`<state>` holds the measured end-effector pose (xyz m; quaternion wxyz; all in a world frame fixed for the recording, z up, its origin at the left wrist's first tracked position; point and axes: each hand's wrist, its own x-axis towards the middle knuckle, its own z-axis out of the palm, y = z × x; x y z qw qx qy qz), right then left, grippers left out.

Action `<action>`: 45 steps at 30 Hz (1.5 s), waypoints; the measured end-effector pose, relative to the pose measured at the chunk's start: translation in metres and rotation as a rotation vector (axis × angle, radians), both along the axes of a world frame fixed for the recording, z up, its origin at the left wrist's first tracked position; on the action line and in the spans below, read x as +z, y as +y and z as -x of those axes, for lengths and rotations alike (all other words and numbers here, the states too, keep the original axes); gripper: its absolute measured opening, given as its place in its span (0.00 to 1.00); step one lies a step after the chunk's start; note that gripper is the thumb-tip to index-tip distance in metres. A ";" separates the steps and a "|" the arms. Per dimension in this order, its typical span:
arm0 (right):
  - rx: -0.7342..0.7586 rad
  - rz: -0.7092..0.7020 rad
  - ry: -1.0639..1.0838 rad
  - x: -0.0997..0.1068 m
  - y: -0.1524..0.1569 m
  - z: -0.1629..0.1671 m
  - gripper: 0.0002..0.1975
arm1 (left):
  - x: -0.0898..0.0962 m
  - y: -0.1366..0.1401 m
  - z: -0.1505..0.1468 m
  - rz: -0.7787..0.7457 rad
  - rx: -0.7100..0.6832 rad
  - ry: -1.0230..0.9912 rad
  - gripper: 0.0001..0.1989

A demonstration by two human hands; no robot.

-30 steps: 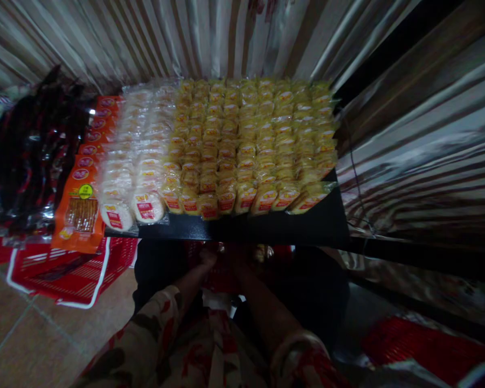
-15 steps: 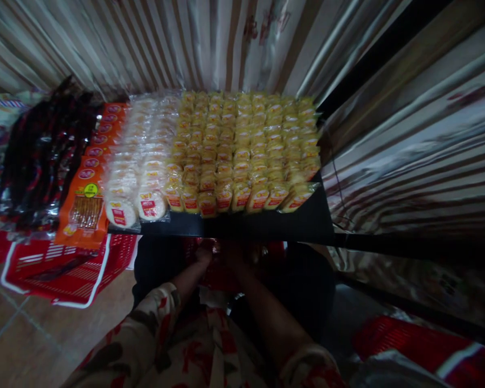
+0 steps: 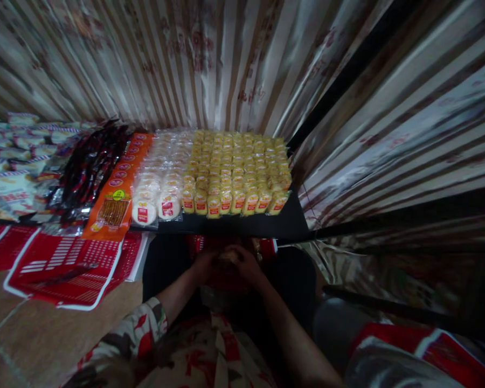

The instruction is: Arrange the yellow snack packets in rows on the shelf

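Low between my knees, below the shelf's front edge, my left hand (image 3: 206, 265) and my right hand (image 3: 244, 264) come close together over a red basket (image 3: 222, 281). A small pale-yellow packet (image 3: 228, 255) shows between them, with the fingers of both hands curled about it. The dimness hides its print and exact kind. Above, on the black shelf (image 3: 242, 226), stand rows of yellow wrapped round snacks (image 3: 238, 172). Left of these are white round crackers in clear wrap (image 3: 167, 203) and an orange snack bag (image 3: 111, 207).
Dark shiny packets (image 3: 92, 167) and white-and-blue bags (image 3: 14, 186) fill the shelf's left part. A red basket with white handles (image 3: 75, 264) stands on the tiled floor at left. Another red basket (image 3: 444, 350) is at lower right. Striped curtains (image 3: 210, 59) hang behind.
The view has tilted up and swung left, so more of the shelf's left part shows. My hands have risen from the dark basket, with the pale packet now visible between them.
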<state>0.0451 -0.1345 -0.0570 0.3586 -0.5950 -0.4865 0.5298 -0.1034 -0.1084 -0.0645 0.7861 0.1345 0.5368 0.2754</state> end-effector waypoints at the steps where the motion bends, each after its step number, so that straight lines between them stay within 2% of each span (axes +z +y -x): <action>1: -0.032 -0.001 0.046 0.007 -0.003 -0.003 0.15 | 0.008 -0.003 0.000 -0.031 0.006 -0.054 0.08; 3: -0.116 0.002 0.161 0.019 -0.009 -0.006 0.20 | 0.022 -0.008 0.000 -0.087 0.046 -0.129 0.10; 6: -0.297 0.046 0.377 0.031 -0.017 -0.003 0.26 | 0.042 -0.014 -0.003 -0.126 0.118 -0.126 0.15; 9: -0.492 0.139 0.578 0.040 -0.022 0.003 0.23 | 0.058 -0.016 -0.011 -0.177 0.141 -0.121 0.17; 12: -0.629 0.133 0.733 0.052 -0.025 0.004 0.17 | 0.069 -0.018 -0.018 -0.247 0.158 -0.101 0.19; 16: -0.582 0.038 0.716 0.076 -0.029 -0.001 0.23 | 0.084 -0.018 -0.020 -0.316 0.140 0.022 0.14; 20: -0.480 -0.026 0.539 0.094 -0.030 -0.007 0.29 | 0.104 -0.015 -0.017 -0.342 -0.082 0.049 0.04; 22: -0.460 -0.052 0.491 0.098 -0.027 -0.010 0.26 | 0.113 -0.013 -0.016 -0.323 -0.186 -0.001 0.06; 25: -0.452 -0.118 0.463 0.101 -0.022 -0.018 0.21 | 0.122 -0.008 -0.019 -0.236 -0.252 -0.077 0.08; 28: -0.482 -0.136 0.431 0.103 -0.017 -0.027 0.18 | 0.128 -0.004 -0.025 -0.108 -0.241 -0.131 0.13; 30: -0.527 -0.111 0.415 0.105 -0.014 -0.034 0.17 | 0.132 -0.002 -0.031 -0.083 -0.174 -0.168 0.16; 32: -0.582 -0.086 0.404 0.107 -0.012 -0.039 0.18 | 0.137 -0.001 -0.035 -0.154 -0.102 -0.195 0.16; 34: -0.625 -0.072 0.394 0.110 -0.012 -0.042 0.19 | 0.143 0.000 -0.039 -0.292 -0.084 -0.187 0.15; 38: -0.691 -0.051 0.402 0.118 -0.012 -0.047 0.20 | 0.152 0.004 -0.044 -0.509 -0.187 -0.055 0.19; 42: -0.712 -0.049 0.450 0.120 -0.010 -0.049 0.19 | 0.157 0.009 -0.055 -0.604 -0.252 0.024 0.20; 45: -0.735 -0.043 0.492 0.116 -0.008 -0.051 0.17 | 0.154 0.013 -0.069 -0.639 -0.285 0.124 0.21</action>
